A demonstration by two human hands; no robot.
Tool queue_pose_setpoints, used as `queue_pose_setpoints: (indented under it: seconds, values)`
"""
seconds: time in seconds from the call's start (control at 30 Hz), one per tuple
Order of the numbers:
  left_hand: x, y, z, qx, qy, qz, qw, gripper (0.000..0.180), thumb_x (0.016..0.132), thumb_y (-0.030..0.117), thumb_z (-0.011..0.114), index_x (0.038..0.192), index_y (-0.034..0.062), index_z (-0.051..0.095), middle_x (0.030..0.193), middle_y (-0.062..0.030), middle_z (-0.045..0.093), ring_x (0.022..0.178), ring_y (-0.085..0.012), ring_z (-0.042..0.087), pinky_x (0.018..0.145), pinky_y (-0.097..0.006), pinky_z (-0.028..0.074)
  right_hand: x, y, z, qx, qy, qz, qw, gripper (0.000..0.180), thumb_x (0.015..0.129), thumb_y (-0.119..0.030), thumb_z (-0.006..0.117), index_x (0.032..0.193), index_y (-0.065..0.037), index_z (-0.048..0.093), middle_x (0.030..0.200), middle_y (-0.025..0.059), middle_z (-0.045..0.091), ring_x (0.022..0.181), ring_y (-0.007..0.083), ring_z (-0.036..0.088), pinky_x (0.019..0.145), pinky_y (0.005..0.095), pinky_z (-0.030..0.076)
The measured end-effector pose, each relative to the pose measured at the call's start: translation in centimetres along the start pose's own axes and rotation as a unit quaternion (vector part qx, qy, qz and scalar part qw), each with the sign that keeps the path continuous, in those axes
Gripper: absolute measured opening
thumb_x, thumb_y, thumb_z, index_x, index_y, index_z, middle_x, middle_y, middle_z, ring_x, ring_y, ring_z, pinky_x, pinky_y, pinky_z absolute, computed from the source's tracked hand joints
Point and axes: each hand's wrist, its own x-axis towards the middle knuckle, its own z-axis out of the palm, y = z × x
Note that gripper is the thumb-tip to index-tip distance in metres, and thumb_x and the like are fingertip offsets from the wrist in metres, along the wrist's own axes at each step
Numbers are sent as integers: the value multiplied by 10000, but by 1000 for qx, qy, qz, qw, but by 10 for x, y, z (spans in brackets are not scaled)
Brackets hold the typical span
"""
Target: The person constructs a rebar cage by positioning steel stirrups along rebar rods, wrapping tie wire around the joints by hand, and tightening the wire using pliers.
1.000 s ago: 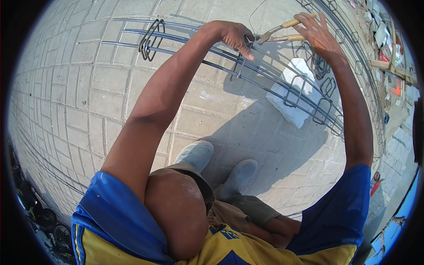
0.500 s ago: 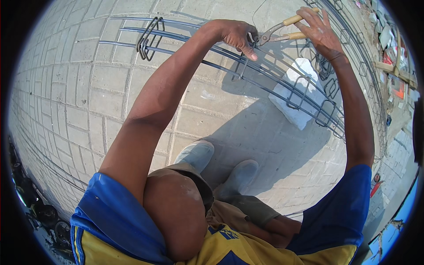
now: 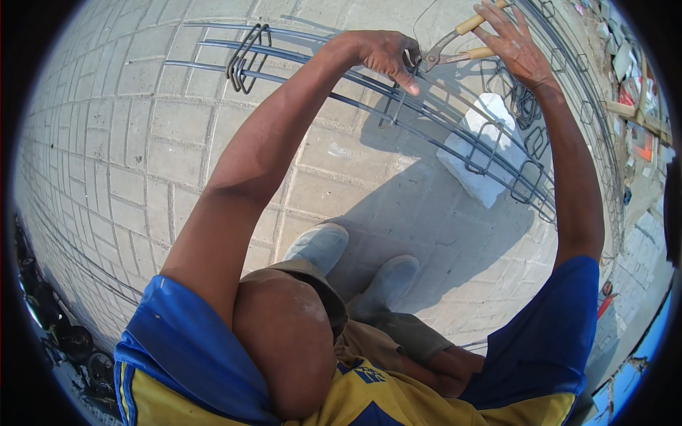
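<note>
Right hand [image 3: 522,58] on pincers [image 3: 432,58], beyond rods [image 3: 369,111]

White slab [image 3: 483,186] on pavers [image 3: 177,157]; motorcycles [image 3: 77,348] far left of slab, wooden plank [image 3: 622,109] right of it, red item [image 3: 605,307] lower right.

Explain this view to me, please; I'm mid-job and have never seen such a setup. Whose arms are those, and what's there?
There is no robot: these are a person's bare arms, seen from a wide camera worn on the head and looking down, so straight edges bend. The right hand holds pliers by their spread handles. The left hand is at the pliers' head; exactly what it pinches is hidden. Below, long metal bars carry bent metal loops above the paving. A white slab lies under the bars. The boots are the person's own.
</note>
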Motion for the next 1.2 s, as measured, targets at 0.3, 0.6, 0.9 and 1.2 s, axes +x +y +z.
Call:
queue_pose_setpoints:
  seconds: [0.3,0.6,0.9,1.2]
  values:
    - [3,-5,4,-15,-2,-7,1000,953,538,533,912,1243,-32,607,1156,-264,665,1114,-390,632,982,-443,496,2,4,-13,-134,27,-103,985,480,1043,-334,338,1430,-74,450,1506,152,420,1396,301,376,1177,441,261]
    - [5,0,3,-25,-21,-25,999,982,502,592,900,1198,-49,637,1032,-219,703,869,-300,701,820,-422,548,12,-18,-52,-226,-20,-126,966,227,772,-81,713,981,-64,626,1004,95,647,962,254,608,825,426,457]
    - [6,-1,1,-8,-32,-25,999,1018,515,634,868,1215,-59,614,1083,-227,692,835,-286,706,752,-407,557,-21,-8,-41,-108,-223,0,969,377,715,-185,768,974,67,664,811,161,660,708,229,652,628,354,503]
    - [10,-5,6,-23,-39,-15,999,993,564,583,874,1266,-60,591,1136,-227,680,815,-266,689,747,-383,561,-20,24,9,-52,-176,-28,983,389,705,-154,723,1052,-2,637,815,130,673,708,261,658,679,396,518]
